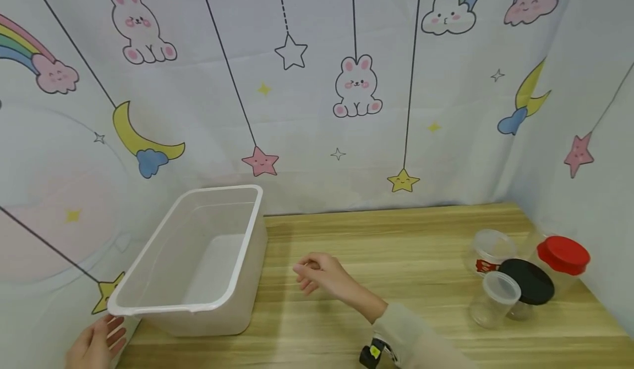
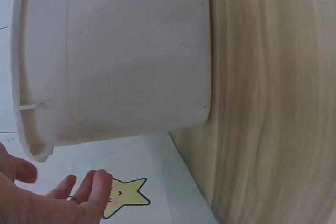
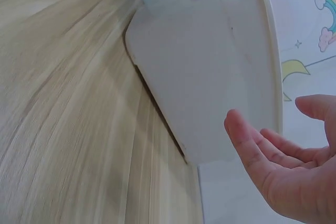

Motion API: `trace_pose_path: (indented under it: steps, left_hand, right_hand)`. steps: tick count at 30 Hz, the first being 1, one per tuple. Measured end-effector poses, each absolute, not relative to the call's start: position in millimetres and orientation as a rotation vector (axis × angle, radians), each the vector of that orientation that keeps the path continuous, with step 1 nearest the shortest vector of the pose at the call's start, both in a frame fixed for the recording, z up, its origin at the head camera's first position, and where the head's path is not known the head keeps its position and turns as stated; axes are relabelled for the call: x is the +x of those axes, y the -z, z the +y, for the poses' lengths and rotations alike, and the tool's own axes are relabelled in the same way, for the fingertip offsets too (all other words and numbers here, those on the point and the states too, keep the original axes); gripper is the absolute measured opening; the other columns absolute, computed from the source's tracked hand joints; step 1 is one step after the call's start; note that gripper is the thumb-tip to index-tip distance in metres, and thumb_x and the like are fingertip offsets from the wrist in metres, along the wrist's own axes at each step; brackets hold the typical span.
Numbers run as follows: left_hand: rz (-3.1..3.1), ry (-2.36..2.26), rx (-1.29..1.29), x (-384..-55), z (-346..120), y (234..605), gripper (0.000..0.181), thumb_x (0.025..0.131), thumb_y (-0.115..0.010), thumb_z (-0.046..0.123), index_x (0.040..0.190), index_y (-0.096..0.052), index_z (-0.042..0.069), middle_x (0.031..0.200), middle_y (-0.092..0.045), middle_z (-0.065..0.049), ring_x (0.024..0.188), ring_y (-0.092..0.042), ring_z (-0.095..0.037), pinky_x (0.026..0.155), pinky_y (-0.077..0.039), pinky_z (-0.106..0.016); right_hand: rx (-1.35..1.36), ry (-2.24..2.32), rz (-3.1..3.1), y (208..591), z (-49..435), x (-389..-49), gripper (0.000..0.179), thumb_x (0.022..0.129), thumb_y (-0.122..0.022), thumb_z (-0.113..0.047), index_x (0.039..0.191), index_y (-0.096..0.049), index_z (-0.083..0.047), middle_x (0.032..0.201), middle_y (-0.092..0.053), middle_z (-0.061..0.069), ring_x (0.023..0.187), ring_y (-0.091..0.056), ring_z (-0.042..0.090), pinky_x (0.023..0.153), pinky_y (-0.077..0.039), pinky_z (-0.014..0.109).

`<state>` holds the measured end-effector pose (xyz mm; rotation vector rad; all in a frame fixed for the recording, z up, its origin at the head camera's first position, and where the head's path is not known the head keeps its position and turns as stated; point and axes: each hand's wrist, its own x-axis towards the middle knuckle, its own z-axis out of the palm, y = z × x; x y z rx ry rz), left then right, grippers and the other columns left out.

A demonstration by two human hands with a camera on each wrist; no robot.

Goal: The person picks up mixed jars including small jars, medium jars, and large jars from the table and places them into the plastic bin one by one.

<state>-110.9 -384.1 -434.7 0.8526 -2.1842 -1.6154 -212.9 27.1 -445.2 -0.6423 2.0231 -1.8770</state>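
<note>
A white plastic bin (image 1: 247, 259) with a rolled rim stands at the left of the wooden table. My left hand (image 1: 94, 342) is just below the bin's front left corner, its fingers loosely bent and holding nothing. In the left wrist view the thumb and fingers of that left hand (image 2: 58, 198) lie apart close to the rim; whether any finger touches it I cannot tell. To the right of the bin my right hand (image 1: 319, 273) hovers over the table, fingers relaxed. The right wrist view shows this right hand (image 3: 294, 163) with nothing between thumb and fingers, in front of the bin's side wall (image 3: 210, 77).
At the right of the table (image 1: 366, 231) several clear containers cluster: a jar with a red lid (image 1: 563, 254), one with a black lid (image 1: 527, 282), a small cup with a clear lid (image 1: 495, 297) and a wider tub (image 1: 492, 248). Printed cloth (image 1: 317, 110) hangs behind and at both sides.
</note>
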Motion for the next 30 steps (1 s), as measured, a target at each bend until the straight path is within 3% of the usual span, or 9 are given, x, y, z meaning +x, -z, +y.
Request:
trace_pose_path:
  steps: [2, 4, 9, 13, 16, 18, 23, 25, 30]
  left_hand:
    - [-2.130, 1.663, 0.868, -113.5, -385.0, 427.9, 0.058, 0.109, -0.032, 0.027, 0.146, -0.028, -0.018, 0.092, -0.070, -0.001, 0.065, -0.053, 0.013, 0.060, -0.052, -0.011]
    - [-2.077, 1.719, 0.886, -117.4, -386.9, 422.1, 0.057, 0.108, -0.036, 0.030, 0.145, -0.034, -0.013, 0.078, -0.058, 0.021, 0.065, -0.057, 0.011, 0.063, -0.053, -0.012]
    - [-2.037, 1.788, 0.853, -125.1, -394.1, 414.4, 0.053, 0.105, -0.045, 0.031, 0.144, -0.040, -0.004, 0.074, -0.054, 0.028, 0.066, -0.058, 0.011, 0.065, -0.054, -0.012]
    - [-2.114, 1.771, 0.830, -130.9, -394.6, 406.4, 0.064, 0.106, -0.043, 0.034, 0.152, -0.026, -0.007, 0.114, -0.058, 0.006, 0.071, -0.053, 0.016, 0.071, -0.051, -0.009]
    - [-2.206, 1.726, 0.794, -135.3, -392.1, 399.0, 0.066, 0.106, -0.040, 0.038, 0.154, -0.025, -0.005, 0.139, -0.039, -0.007, 0.075, -0.049, 0.020, 0.074, -0.048, -0.005]
    - [-2.274, 1.683, 0.741, -137.4, -392.9, 396.2, 0.067, 0.106, -0.040, 0.040, 0.154, -0.025, -0.005, 0.132, -0.048, 0.002, 0.077, -0.049, 0.019, 0.072, -0.047, -0.005]
    - [-2.498, 1.512, 0.653, -145.1, -394.5, 390.8, 0.070, 0.106, -0.033, 0.047, 0.154, -0.025, -0.003, 0.141, -0.051, -0.015, 0.097, -0.051, 0.009, 0.073, -0.042, -0.004]
    - [-2.560, 1.472, 0.648, -149.4, -394.1, 389.2, 0.070, 0.106, -0.030, 0.047, 0.155, -0.024, -0.002, 0.153, -0.030, -0.027, 0.099, -0.048, 0.008, 0.073, -0.040, -0.004]
    - [-2.469, 1.633, 0.689, -159.2, -393.5, 389.1, 0.064, 0.106, -0.037, 0.043, 0.155, -0.027, 0.003, 0.149, -0.035, -0.020, 0.082, -0.044, 0.015, 0.070, -0.045, -0.008]
  right_hand:
    - [-0.618, 1.896, 1.985, 442.5, 23.2, -213.0, 0.039, 0.103, -0.058, -0.023, 0.122, -0.058, 0.011, 0.091, -0.069, 0.010, 0.083, -0.069, 0.036, 0.071, -0.061, 0.041]
    - [-0.597, 1.923, 1.940, 440.2, 19.5, -213.4, 0.038, 0.102, -0.059, -0.021, 0.122, -0.057, 0.011, 0.091, -0.069, 0.010, 0.083, -0.070, 0.035, 0.071, -0.061, 0.043]
    - [-0.537, 1.973, 1.828, 435.7, 9.4, -213.8, 0.036, 0.101, -0.061, -0.019, 0.122, -0.056, 0.010, 0.090, -0.068, 0.010, 0.080, -0.070, 0.032, 0.071, -0.060, 0.045]
    - [-0.498, 2.010, 1.746, 431.4, 0.0, -213.5, 0.035, 0.100, -0.062, -0.015, 0.121, -0.055, 0.011, 0.089, -0.066, 0.012, 0.075, -0.068, 0.026, 0.069, -0.061, 0.041]
    - [-0.472, 2.042, 1.691, 428.5, -7.2, -213.5, 0.034, 0.099, -0.061, -0.013, 0.121, -0.053, 0.012, 0.088, -0.065, 0.012, 0.071, -0.065, 0.019, 0.068, -0.061, 0.041]
    - [-0.463, 2.059, 1.666, 426.7, -11.4, -213.2, 0.034, 0.098, -0.061, -0.011, 0.122, -0.052, 0.012, 0.087, -0.064, 0.012, 0.070, -0.065, 0.019, 0.068, -0.061, 0.042]
    - [-0.434, 2.086, 1.645, 423.6, -20.6, -211.8, 0.035, 0.097, -0.061, -0.008, 0.123, -0.050, 0.013, 0.088, -0.063, 0.013, 0.071, -0.065, 0.019, 0.069, -0.061, 0.042]
    - [-0.423, 2.093, 1.644, 423.2, -24.1, -211.4, 0.035, 0.096, -0.062, -0.007, 0.123, -0.050, 0.013, 0.087, -0.063, 0.012, 0.071, -0.065, 0.019, 0.070, -0.061, 0.042]
    - [-0.402, 2.124, 1.607, 423.6, -32.1, -211.0, 0.035, 0.095, -0.063, -0.003, 0.122, -0.050, 0.013, 0.090, -0.064, 0.017, 0.072, -0.065, 0.020, 0.070, -0.061, 0.040]
